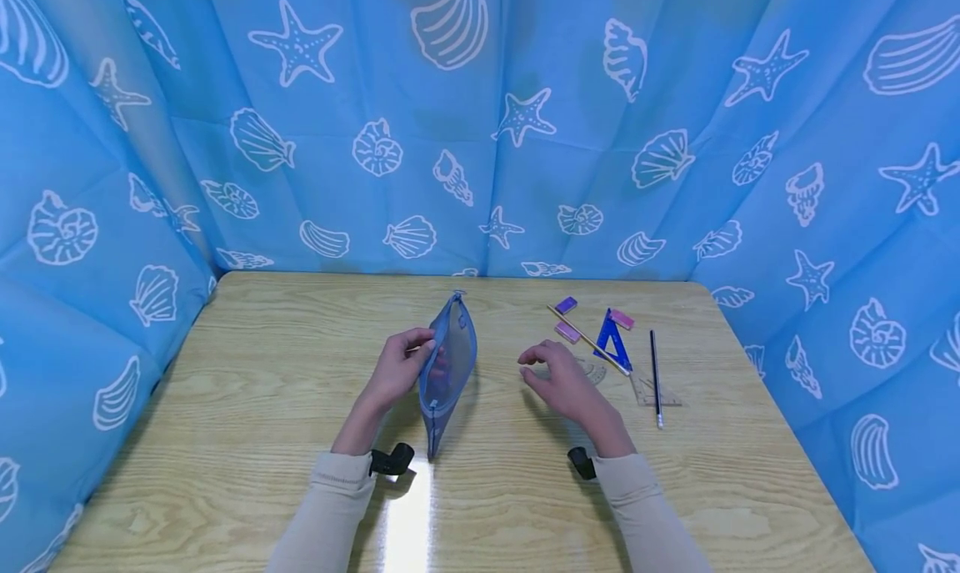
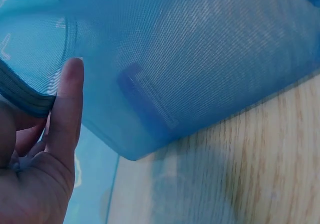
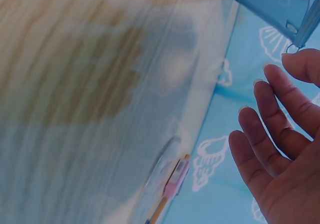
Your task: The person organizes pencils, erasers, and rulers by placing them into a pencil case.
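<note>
In the head view, the left hand (image 1: 401, 360) pinches the left rim of a blue mesh pouch (image 1: 462, 349), its mouth gaping over the middle of the table (image 1: 262, 389); to its right, the dark pencil (image 1: 656, 381) might roll if the right hand (image 1: 564, 381) knocked it; in the left wrist view, a purple block (image 2: 145, 99) shows through the mesh, and a slackened pinch could let the pouch sag closed or topple; in the right wrist view, the right hand is empty, fingers loosely extended.
</note>
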`<move>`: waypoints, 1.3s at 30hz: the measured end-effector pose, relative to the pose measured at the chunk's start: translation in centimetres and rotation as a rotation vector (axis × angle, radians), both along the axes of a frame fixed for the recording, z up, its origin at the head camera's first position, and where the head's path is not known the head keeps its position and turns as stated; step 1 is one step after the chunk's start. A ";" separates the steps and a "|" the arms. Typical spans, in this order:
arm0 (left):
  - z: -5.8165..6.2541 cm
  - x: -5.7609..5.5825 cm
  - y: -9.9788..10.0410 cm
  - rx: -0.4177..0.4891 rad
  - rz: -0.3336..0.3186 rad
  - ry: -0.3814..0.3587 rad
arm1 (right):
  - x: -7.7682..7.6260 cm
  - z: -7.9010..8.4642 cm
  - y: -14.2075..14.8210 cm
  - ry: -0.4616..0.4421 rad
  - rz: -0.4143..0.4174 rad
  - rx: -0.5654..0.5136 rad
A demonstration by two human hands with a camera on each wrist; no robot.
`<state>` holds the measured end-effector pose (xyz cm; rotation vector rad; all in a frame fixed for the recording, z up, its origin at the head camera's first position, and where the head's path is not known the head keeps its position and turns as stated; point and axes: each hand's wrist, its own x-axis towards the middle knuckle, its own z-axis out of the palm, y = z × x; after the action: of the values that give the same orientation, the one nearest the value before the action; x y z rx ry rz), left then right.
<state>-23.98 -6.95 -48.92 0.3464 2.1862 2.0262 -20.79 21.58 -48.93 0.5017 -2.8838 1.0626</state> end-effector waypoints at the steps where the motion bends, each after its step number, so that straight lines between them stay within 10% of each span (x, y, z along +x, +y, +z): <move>1: 0.0 0.0 0.0 -0.005 0.002 -0.003 | 0.0 -0.1 0.2 -0.003 0.000 -0.002; 39: -0.6 0.4 -0.2 0.036 0.001 -0.061 | 1.7 -1.4 6.4 -0.043 -0.142 0.049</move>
<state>-23.62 -7.13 -49.48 0.2841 2.1164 2.0511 -19.10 28.02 -50.31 0.2735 -2.9366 0.9957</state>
